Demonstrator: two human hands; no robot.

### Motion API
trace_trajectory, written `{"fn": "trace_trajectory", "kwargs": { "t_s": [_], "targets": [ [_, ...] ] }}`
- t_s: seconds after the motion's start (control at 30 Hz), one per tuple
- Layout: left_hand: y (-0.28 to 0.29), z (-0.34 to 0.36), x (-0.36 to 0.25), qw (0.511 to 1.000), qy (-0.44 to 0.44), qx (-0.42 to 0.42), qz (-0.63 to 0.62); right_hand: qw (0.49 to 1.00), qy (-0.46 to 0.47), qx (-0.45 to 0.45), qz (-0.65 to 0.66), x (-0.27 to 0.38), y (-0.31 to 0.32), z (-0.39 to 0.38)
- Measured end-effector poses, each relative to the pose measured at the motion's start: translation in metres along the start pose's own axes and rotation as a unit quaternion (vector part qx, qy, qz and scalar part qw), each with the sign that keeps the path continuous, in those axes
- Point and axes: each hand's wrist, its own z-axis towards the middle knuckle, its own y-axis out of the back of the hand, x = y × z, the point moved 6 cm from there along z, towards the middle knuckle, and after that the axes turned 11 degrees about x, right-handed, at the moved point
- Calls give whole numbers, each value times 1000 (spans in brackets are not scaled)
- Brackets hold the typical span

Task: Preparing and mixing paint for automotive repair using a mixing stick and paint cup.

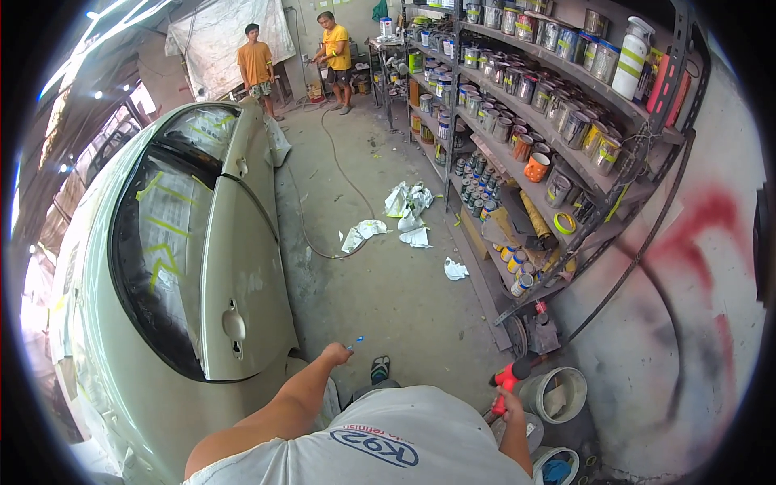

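My left hand (336,352) is closed, pinching a small blue-tipped object (356,343) too small to name, beside the pale car body (242,315) with its paper-masked window (162,226) and yellow tape. In my right hand (509,408) is a red tool (508,375) with a black end, held near a white bucket (572,394) at the lower right.
Metal shelves (550,71) packed with paint cans line the right. Crumpled paper (404,202) and a hose (323,255) lie on the floor. Two people (257,69) (334,56) stand at the back. More buckets (554,465) and a spray-stained wall (695,323) are at right.
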Motion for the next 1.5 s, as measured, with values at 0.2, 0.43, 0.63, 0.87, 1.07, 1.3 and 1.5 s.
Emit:
{"fn": "trace_trajectory", "kwargs": {
  "t_s": [0.2,0.43,0.63,0.87,1.07,1.3,1.5],
  "targets": [
    [5,2,8,998,-35,1,47,981,175,57,55,67,-50,-33],
    [-21,39,-7,985,-42,119,-115,943,320,-89,16,86,-68,-51],
    [-2,38,-47,815,-351,30,460,929,256,0,267,41,-71,-64],
    [12,3,-157,986,-15,127,-106,899,238,35,366,-20,-52,-64],
    [-21,-41,-237,984,-131,113,-43,769,311,242,502,3,-22,-100],
    [1,-126,-363,867,-287,306,-270,765,340,383,390,71,-46,-133],
    [-1,-144,-422,859,-394,302,-124,845,290,303,333,99,-83,-115]
  ]
}}
